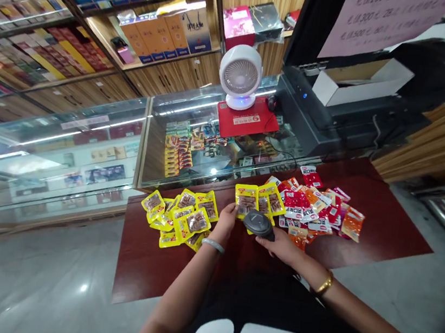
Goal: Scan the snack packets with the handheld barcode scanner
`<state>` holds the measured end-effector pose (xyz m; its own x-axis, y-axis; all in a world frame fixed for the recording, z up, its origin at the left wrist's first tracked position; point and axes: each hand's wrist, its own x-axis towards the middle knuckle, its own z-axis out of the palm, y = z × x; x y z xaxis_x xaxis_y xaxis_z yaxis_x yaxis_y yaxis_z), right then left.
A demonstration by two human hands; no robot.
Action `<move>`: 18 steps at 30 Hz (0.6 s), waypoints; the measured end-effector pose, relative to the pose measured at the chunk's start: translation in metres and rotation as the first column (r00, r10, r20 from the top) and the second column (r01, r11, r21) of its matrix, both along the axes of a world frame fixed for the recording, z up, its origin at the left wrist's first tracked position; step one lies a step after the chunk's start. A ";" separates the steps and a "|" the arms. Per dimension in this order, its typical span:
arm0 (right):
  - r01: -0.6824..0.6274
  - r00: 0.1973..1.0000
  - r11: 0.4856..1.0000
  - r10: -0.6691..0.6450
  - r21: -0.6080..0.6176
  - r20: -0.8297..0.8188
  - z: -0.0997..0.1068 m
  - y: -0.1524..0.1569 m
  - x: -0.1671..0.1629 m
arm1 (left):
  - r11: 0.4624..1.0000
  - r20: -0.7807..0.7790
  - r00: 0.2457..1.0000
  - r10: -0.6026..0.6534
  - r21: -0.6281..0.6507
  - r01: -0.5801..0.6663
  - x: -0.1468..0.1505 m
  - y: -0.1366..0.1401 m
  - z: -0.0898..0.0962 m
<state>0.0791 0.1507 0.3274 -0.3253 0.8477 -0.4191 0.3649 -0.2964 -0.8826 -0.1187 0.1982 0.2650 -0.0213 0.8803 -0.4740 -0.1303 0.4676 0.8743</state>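
Observation:
My right hand [278,245] is wrapped round the handle of a dark grey barcode scanner [258,223], whose head hangs over yellow snack packets. My left hand [226,223] pinches the left edge of one yellow snack packet [246,196] with brown sticks showing through its window. Next to that packet lie more of the same kind, partly hidden behind the scanner. A heap of yellow snack packets [197,220] rests to the left of my left hand. To the right of the scanner is a pile of red, orange and white packets [303,204].
The packets lie on a dark red tabletop [141,281] against a glass display counter [152,165]. On the counter stand a white fan [240,76] over a red mat [248,126], and a dark machine [314,118] with a white open box [360,86]. Stocked shelves line the back.

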 end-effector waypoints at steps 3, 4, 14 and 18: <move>0.021 1.000 1.000 -0.021 0.012 0.010 0.003 0.000 0.004 | 0.992 0.003 0.993 -0.120 0.049 0.120 0.005 0.006 -0.006; 0.025 1.000 1.000 -0.025 0.013 0.019 0.004 0.000 0.005 | 0.985 -0.052 0.986 -0.161 0.054 0.164 0.003 0.009 -0.007; 0.020 0.996 0.998 -0.014 -0.063 0.089 0.014 -0.003 0.001 | 0.937 -0.935 0.076 -0.345 -0.340 0.079 -0.130 -0.015 0.026; -0.001 0.996 0.998 0.006 -0.058 0.085 0.008 -0.003 -0.001 | 0.898 -0.901 0.010 -0.434 -0.431 0.088 -0.149 -0.028 0.033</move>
